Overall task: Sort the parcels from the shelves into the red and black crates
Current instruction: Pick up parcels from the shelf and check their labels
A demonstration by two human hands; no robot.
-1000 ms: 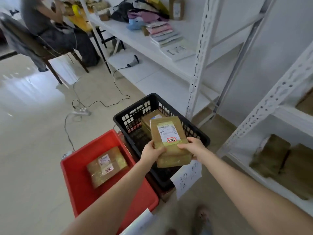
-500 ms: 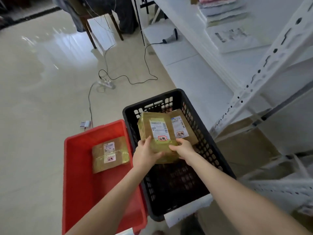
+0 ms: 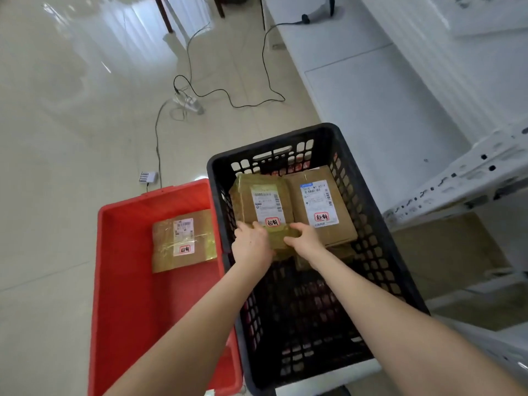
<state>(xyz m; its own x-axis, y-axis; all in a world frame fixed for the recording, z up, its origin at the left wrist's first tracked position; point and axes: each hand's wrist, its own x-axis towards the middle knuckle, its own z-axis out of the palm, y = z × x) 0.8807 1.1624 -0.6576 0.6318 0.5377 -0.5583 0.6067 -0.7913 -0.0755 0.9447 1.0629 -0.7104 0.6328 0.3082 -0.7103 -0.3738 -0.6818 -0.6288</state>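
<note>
A brown taped parcel (image 3: 261,201) with a white label lies inside the black crate (image 3: 380,252), at its far left. My left hand (image 3: 251,242) and my right hand (image 3: 304,238) both grip its near edge. Beside it on the right lies a second brown parcel (image 3: 323,207) with a white label. To the left stands the red crate (image 3: 120,281), holding one taped brown parcel (image 3: 183,242).
White metal shelving (image 3: 457,178) runs along the right side, with a low white shelf board (image 3: 371,95) behind the black crate. A power strip (image 3: 190,104) and black cables lie on the tiled floor. A small white device (image 3: 148,176) sits behind the red crate.
Both hands have lowered the parcel from above the black crate down into it, next to the parcel lying there. The view has tilted downward.
</note>
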